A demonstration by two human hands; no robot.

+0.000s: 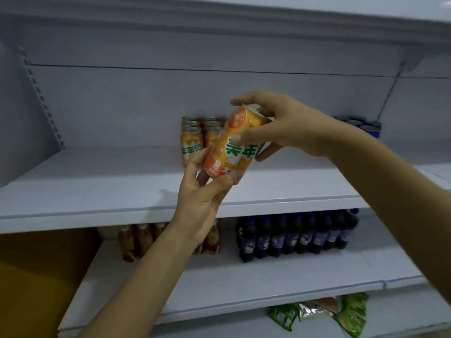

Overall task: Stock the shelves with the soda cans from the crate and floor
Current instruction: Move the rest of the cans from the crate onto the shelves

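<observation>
Orange soda can (234,145) held tilted in mid-air, top leaning up and to the right, in front of the upper shelf (97,191). Left hand (202,198) cupped under the base, thumb and fingers curled round the lower rim. Right hand (278,123) clasped over the upper half, fingers across the lid, thumb on the printed side. Gripped by both at once, looking like a handover or a turn to face the label forward.

Just beyond the hands, a small block of matching orange cans (195,137) in rows at the back of the same shelf. Further right of the right hand, a cluster of dark blue cans (366,126).

Risks, as judged from here: slipping during the change of grip, since neither hand wraps the full body; a tilted landing, leaving the can rocking or toppling; nudging the front row of the standing cans on the way in and knocking several over.

Open room: wide bare shelf board to the left of the hands and in front of the stocked rows, with a raised front lip below the left wrist to clear. Shelf above well overhead, no squeeze there. Below the left forearm, brown bottles (131,240) and dark cola bottles (292,235) on the lower shelf, out of the path.
</observation>
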